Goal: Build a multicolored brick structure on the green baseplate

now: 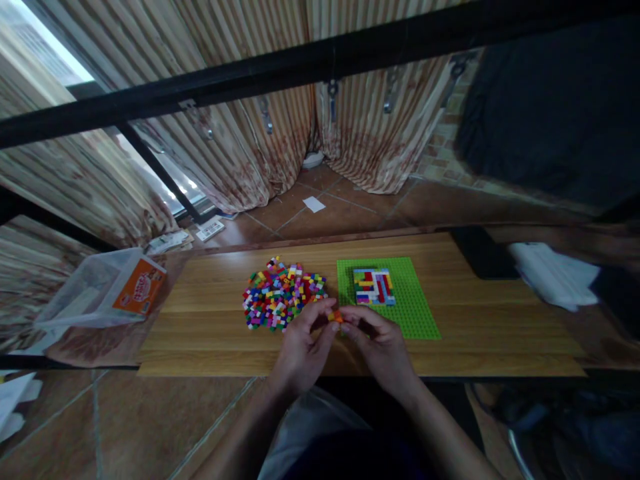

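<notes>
Orange toy brick [336, 316]: held up between the two hands, just in front of the near left part of the green studded baseplate [423, 310]; small in view, it seems to lie mostly crosswise, its right end slightly nearer the body, with yellow showing at its left; which way its studs face cannot be told
Left hand [306, 339]: nearly closed, thumb and index fingertips pinching the brick from the left, the other fingers curled, back of the hand turned outward
Right hand [380, 339]: thumb and index fingertips closed on the brick from the right, the other fingers bent, wrist angled inward
Forearms [433, 423]: rising from the near edge and converging toward the brick
Multicoloured brick panel [374, 287]: on the baseplate's left half, its sides roughly in line with the plate's; a red strip in it runs away from the body
Loose brick pile [280, 293]: spread left of the baseplate, just beyond the left hand
Wood-grain surface [200, 300]: long axis running left to right, carrying pile and baseplate
Clear plastic bin [83, 287]: beyond the surface's left end, its orange label [140, 285] facing the surface
</notes>
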The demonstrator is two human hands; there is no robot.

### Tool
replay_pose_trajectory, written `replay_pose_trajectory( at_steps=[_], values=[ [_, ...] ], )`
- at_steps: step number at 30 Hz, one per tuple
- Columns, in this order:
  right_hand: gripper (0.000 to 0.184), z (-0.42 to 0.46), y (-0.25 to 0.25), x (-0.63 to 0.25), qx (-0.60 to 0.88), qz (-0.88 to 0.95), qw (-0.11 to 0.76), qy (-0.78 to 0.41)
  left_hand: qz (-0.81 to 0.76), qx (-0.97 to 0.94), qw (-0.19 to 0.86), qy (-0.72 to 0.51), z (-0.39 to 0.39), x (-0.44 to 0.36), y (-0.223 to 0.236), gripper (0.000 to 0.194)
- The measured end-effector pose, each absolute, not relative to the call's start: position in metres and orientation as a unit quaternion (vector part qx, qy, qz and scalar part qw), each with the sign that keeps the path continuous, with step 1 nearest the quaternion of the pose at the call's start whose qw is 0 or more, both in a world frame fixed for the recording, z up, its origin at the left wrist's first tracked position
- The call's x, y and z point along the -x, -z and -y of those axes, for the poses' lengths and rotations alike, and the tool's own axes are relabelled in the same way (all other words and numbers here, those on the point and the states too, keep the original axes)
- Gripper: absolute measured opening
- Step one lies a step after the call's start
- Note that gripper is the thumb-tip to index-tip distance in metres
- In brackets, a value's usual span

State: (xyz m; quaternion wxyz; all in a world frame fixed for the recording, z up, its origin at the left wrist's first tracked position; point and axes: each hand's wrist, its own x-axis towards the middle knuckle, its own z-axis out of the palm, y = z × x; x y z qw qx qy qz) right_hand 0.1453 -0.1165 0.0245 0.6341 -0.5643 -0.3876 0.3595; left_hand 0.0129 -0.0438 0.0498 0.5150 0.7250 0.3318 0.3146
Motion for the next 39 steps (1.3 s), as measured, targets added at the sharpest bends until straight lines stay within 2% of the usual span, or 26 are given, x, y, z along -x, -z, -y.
replay_pose_trajectory(
  at_steps=[3, 6, 21, 39],
  values=[
    [0.024, 0.127, -0.014, -0.138, 0.572, 0.343, 0.638, -0.384, -0.382, -0.605, 0.622, -0.318, 0.054, -0.018, -0.035, 0.022],
    [0.025, 0.135, -0.005, -0.133, 0.568, 0.316, 0.63, -0.424, -0.422, -0.527, 0.673, -0.304, 0.062, -0.021, -0.024, 0.025],
    [0.018, 0.138, -0.001, -0.14, 0.528, 0.214, 0.674, -0.471, -0.419, -0.507, 0.701, -0.274, 0.063, -0.038, -0.015, 0.023],
    [0.031, 0.133, 0.008, -0.132, 0.479, 0.105, 0.67, -0.557, -0.433, -0.479, 0.71, -0.281, 0.058, -0.029, -0.002, 0.031]
  ],
)
